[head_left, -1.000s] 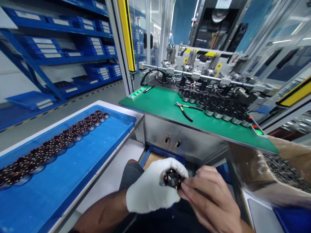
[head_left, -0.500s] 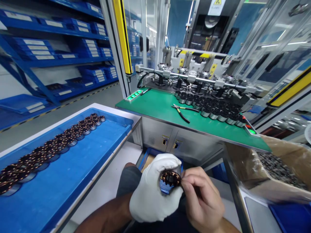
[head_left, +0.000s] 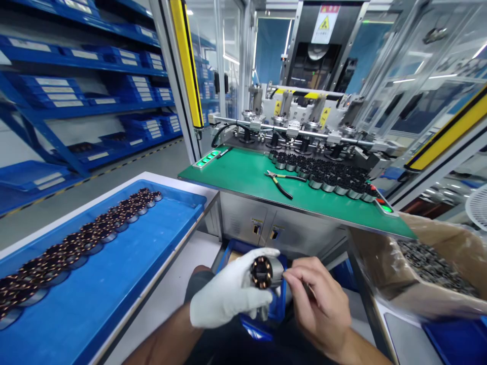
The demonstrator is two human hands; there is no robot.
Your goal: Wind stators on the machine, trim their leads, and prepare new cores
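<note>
In a white glove, my left hand (head_left: 228,294) grips a wound motor stator (head_left: 262,272), a metal ring with copper coils round a dark core. The coil face is turned toward me and its smooth silver side faces right. My bare right hand (head_left: 319,299) is beside it, thumb and forefinger pinched at the stator's right edge. What lies between those fingertips is too small to make out. Both hands are over my lap, in front of the workbench.
A blue tray (head_left: 152,243) on the left holds rows of wound stators (head_left: 87,238). On the green bench mat (head_left: 243,172) lie cutting pliers (head_left: 281,182) and many black-topped stators (head_left: 323,175), before a winding machine (head_left: 300,121). A cardboard box (head_left: 380,274) of metal parts stands right.
My left hand has turned the stator, so its coil end now faces me and its silver side shows. My right fingertips stay pinched at its right edge. The view has shifted slightly.
</note>
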